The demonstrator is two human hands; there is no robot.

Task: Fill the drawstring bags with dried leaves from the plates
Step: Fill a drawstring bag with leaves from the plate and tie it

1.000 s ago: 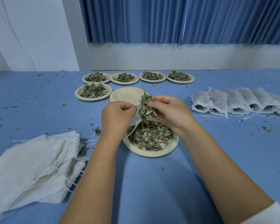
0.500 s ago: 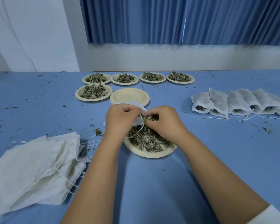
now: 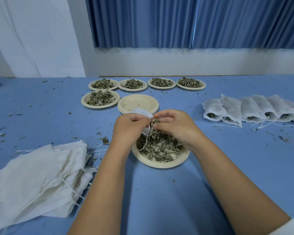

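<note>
A paper plate (image 3: 166, 164) heaped with dried leaves (image 3: 158, 146) sits in front of me on the blue table. Above its far edge my left hand (image 3: 129, 128) grips a small white drawstring bag (image 3: 143, 112), whose string hangs down onto the leaves. My right hand (image 3: 175, 124) pinches a tuft of leaves at the bag's mouth, fingers curled. A stack of flat unfilled bags (image 3: 37, 180) lies at the near left. A row of several filled bags (image 3: 251, 110) lies at the right.
An empty plate (image 3: 137, 103) sits just beyond my hands. Several leaf-filled plates (image 3: 100, 99) stand further back in a row (image 3: 161, 83). Leaf crumbs are scattered over the table. A white wall and blue curtain close off the far edge.
My right hand carried a raised bunch of leaves down to the bag's mouth. Both hands have lowered and come closer together over the plate.
</note>
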